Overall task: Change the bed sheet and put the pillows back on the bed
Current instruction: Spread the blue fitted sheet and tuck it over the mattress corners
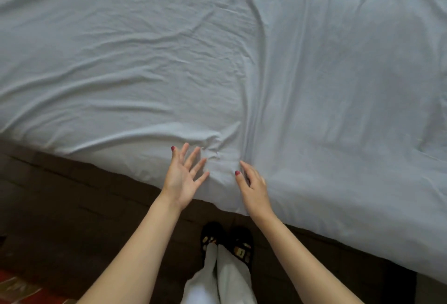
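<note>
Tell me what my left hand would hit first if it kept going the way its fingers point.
Probably the bunched fold of the bed sheet, just beyond the left hand; depth is unclear.

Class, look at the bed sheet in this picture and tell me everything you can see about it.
The sheet is pale blue-grey, a thin soft cloth by its look. It lies spread over the bed, filling most of the view, with many creases and a small bunch near its edge. That edge hangs over the dark bed side. The left hand, fingers spread, and the right hand are at the bunch; contact is unclear.
</note>
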